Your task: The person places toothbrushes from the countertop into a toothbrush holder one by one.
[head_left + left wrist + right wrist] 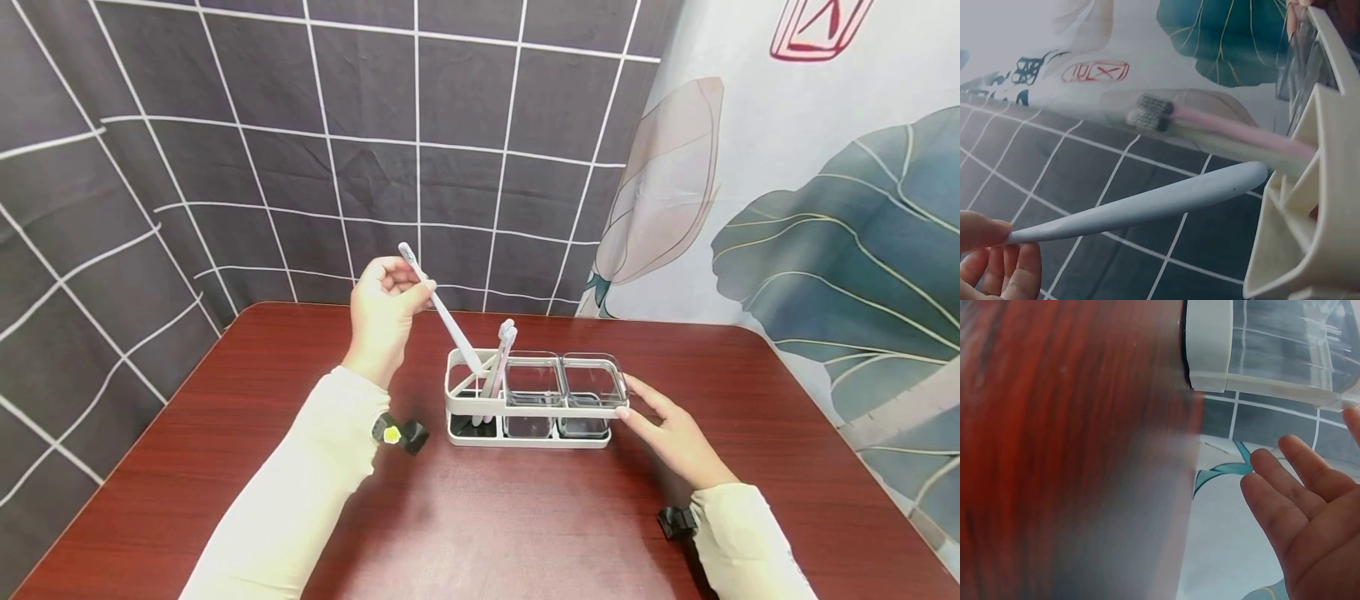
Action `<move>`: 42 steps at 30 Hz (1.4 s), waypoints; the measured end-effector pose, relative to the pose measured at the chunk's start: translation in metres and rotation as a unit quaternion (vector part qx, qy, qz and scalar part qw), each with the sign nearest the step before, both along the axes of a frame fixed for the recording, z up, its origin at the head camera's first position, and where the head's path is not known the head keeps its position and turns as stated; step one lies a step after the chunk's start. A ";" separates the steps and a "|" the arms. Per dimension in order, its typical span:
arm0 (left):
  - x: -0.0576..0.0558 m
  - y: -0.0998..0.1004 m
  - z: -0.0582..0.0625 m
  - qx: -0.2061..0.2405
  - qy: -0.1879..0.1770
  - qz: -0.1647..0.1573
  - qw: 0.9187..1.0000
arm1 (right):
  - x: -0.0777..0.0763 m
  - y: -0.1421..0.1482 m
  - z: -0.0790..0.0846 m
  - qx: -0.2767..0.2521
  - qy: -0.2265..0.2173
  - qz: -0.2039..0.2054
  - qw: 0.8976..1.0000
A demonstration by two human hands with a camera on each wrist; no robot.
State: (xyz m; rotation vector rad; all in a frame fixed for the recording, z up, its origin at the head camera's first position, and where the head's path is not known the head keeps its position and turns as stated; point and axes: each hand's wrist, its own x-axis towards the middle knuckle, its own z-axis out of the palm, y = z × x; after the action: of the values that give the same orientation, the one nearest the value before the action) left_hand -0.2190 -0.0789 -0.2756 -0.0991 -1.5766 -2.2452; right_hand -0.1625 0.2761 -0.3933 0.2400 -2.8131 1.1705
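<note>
My left hand (382, 312) pinches a pale blue toothbrush (446, 321) by its thin upper part, thumb against fingertips. The toothbrush slants, its rounded handle end right at the left compartment of a white toothbrush holder (525, 412). In the left wrist view that handle end (1250, 176) overlaps the holder's divided opening. Two more toothbrushes, a pink one (1235, 128) and a pale green one (1216, 142), stand in the holder, dark bristles up. At the holder's right end, my right hand (671, 433) touches the corner with thumb and fingertips, its other fingers extended in the right wrist view.
Two clear cups (532, 379) sit side by side in the holder's middle and right places. The holder stands on a reddish-brown wooden table (480, 517). A dark grid-patterned cloth (360, 108) hangs behind, and a leaf-printed white cloth (750, 275) to the right.
</note>
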 end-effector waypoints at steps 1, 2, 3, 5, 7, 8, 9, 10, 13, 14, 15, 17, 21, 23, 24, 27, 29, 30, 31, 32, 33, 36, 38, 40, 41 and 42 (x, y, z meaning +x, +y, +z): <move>0.000 0.002 -0.001 0.001 0.003 -0.001 1.000 | 0.000 0.000 0.000 0.000 0.001 -0.001 1.000; 0.001 0.003 -0.003 -0.001 0.005 0.000 1.000 | 0.000 0.000 0.000 0.000 0.000 -0.001 1.000; 0.002 0.005 -0.004 -0.005 0.008 0.001 1.000 | 0.000 0.000 0.000 0.000 0.000 -0.002 1.000; 0.004 0.008 -0.007 -0.016 0.013 0.003 1.000 | 0.000 0.000 0.000 -0.001 0.000 -0.003 1.000; 0.006 0.010 -0.010 -0.030 0.019 0.010 0.999 | 0.000 -0.001 -0.001 0.001 0.001 -0.003 1.000; 0.007 0.012 -0.012 -0.036 0.023 0.012 0.999 | 0.000 -0.001 -0.001 0.001 0.002 -0.003 1.000; 0.008 0.013 -0.013 -0.043 0.027 0.013 0.999 | 0.000 -0.001 -0.001 0.002 0.003 -0.003 1.000; 0.009 0.014 -0.015 -0.050 0.031 0.015 0.998 | 0.000 -0.001 -0.001 0.003 0.004 -0.003 1.000; 0.012 0.018 -0.020 -0.078 0.046 0.021 0.996 | 0.000 -0.002 0.000 0.005 0.002 -0.003 1.000; 0.013 0.019 -0.022 -0.090 0.049 0.024 0.994 | 0.001 -0.002 0.000 0.005 0.001 -0.004 1.000; 0.014 0.019 -0.023 -0.100 0.052 0.026 0.993 | 0.001 -0.002 0.000 0.005 0.001 -0.004 1.000; 0.016 0.021 -0.025 -0.123 0.054 0.031 0.990 | 0.001 -0.003 0.001 0.004 -0.002 -0.005 1.000; 0.020 0.023 -0.031 -0.148 0.048 0.027 0.988 | 0.002 -0.004 0.001 0.001 -0.002 -0.006 1.000; 0.023 0.025 -0.035 -0.156 0.042 0.021 0.987 | 0.002 -0.004 0.000 0.000 -0.001 -0.007 1.000; 0.024 0.026 -0.038 -0.159 0.038 0.016 0.987 | 0.002 -0.003 0.000 -0.001 -0.001 -0.007 1.000; 0.028 0.030 -0.043 -0.174 0.027 0.002 0.984 | 0.002 -0.003 0.000 -0.003 -0.002 -0.009 1.000; 0.030 0.032 -0.046 -0.184 0.024 -0.006 0.983 | 0.002 -0.003 0.000 -0.004 -0.003 -0.010 1.000; 0.031 0.032 -0.048 -0.189 0.021 -0.007 0.982 | 0.002 -0.002 -0.001 -0.005 -0.004 -0.010 1.000; 0.032 0.033 -0.049 -0.193 0.021 -0.008 0.981 | 0.002 -0.002 -0.001 -0.005 -0.004 -0.010 1.000; 0.032 0.033 -0.051 -0.196 0.020 -0.007 0.980 | 0.002 -0.002 -0.001 -0.006 -0.004 -0.009 1.000; 0.032 0.034 -0.052 -0.197 0.019 -0.007 0.980 | 0.002 -0.002 -0.001 -0.006 -0.004 -0.009 1.000; 0.032 0.036 -0.057 -0.195 0.016 -0.009 0.981 | 0.002 -0.002 -0.003 -0.006 -0.002 -0.009 1.000; 0.032 0.037 -0.060 -0.192 0.012 -0.013 0.981 | 0.002 -0.001 -0.003 -0.007 0.000 -0.010 1.000; 0.033 0.038 -0.062 -0.194 0.009 -0.015 0.981 | 0.002 -0.001 -0.003 -0.007 0.001 -0.009 1.000; 0.034 0.039 -0.063 -0.197 0.008 -0.016 0.980 | 0.002 -0.001 -0.003 -0.008 0.001 -0.009 1.000; 0.034 0.039 -0.064 -0.202 0.006 -0.016 0.979 | 0.002 -0.001 -0.003 -0.008 0.000 -0.008 1.000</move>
State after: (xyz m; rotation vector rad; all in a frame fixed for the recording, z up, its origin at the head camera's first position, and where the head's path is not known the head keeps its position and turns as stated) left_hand -0.1846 -0.0398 -0.3391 -0.2506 -2.0134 -1.9103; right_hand -0.1609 0.2751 -0.3959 0.2148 -2.7981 1.1898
